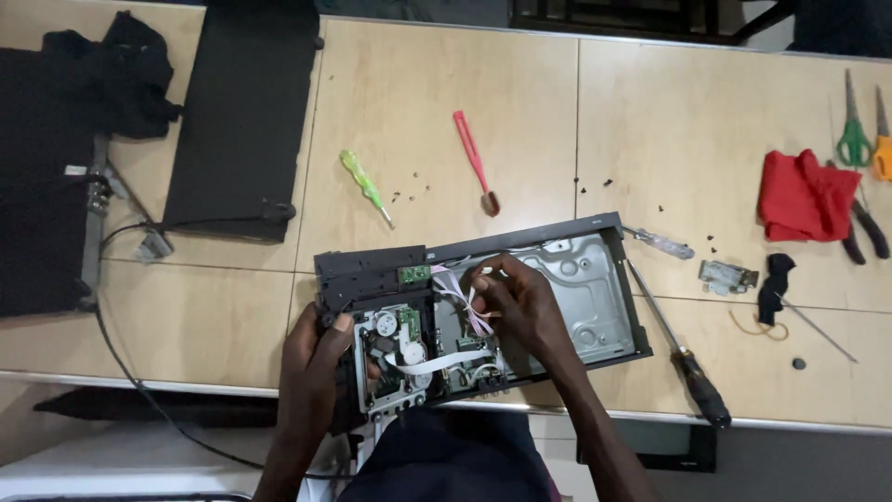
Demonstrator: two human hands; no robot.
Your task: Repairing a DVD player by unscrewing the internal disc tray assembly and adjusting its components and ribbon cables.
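Note:
An opened disc player chassis [595, 279] lies near the table's front edge, its metal base bare on the right and a drive mechanism [395, 353] with white gears on the left. My left hand [321, 349] grips the chassis at its left front corner, thumb on the drive frame. My right hand [520, 302] reaches into the middle and pinches the pale pink flat ribbon cables [469, 311] near a small green circuit board [414, 274]. A white ribbon cable [446, 361] curves across the drive below.
A green screwdriver [365, 186] and a pink brush [476, 160] lie behind the chassis. A long black-handled screwdriver [683, 358] and a clear-handled one [662, 243] lie right. Farther right are a red cloth [804, 197], scissors [852, 125], pliers [869, 228]. The black cover [243, 121] sits back left.

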